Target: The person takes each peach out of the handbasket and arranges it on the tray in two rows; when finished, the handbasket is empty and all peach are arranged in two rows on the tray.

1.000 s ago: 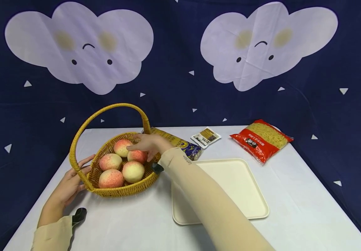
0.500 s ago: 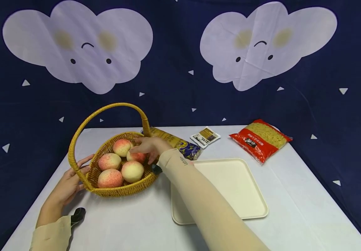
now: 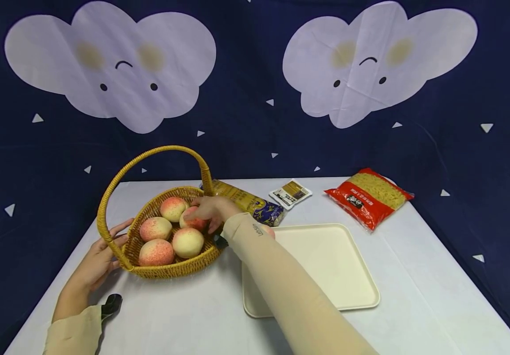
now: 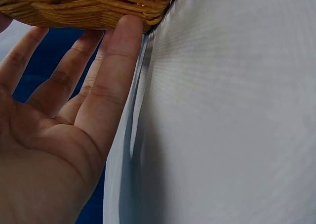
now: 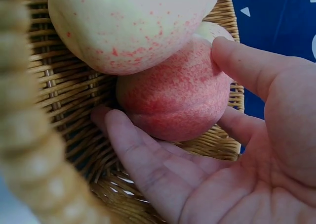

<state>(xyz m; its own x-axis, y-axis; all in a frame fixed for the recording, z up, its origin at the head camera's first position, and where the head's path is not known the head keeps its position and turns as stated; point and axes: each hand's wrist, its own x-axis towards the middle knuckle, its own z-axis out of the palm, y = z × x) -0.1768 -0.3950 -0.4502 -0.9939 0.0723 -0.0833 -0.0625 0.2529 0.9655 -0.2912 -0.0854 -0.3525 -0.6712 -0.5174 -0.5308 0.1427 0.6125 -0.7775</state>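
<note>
A yellow wicker basket [image 3: 175, 270] with a tall hooped handle stands on the left of the table and holds several red-and-cream peaches [image 3: 156, 252]. My left hand [image 3: 95, 264] rests against the basket's left side; in the left wrist view its fairly straight fingers [image 4: 106, 90] touch the woven wall. Inside the basket's right side, my right hand [image 3: 216, 208] grips a reddish peach [image 5: 173, 95]. Its thumb lies on the upper side and the other fingers curve below. A paler peach [image 5: 128, 31] sits right beside that one.
Right of the basket lies a cream tray [image 3: 325, 266]; a peach [image 3: 268, 230] shows at its back left corner, partly behind my right sleeve. Behind are a blue-and-yellow packet [image 3: 246, 199], a small white packet [image 3: 291, 194] and a red bag of pasta [image 3: 367, 197].
My right hand has moved slightly and closed its fingers around the reddish peach. The sleeve has shifted, so the peach by the tray now shows. My left hand stays put.
</note>
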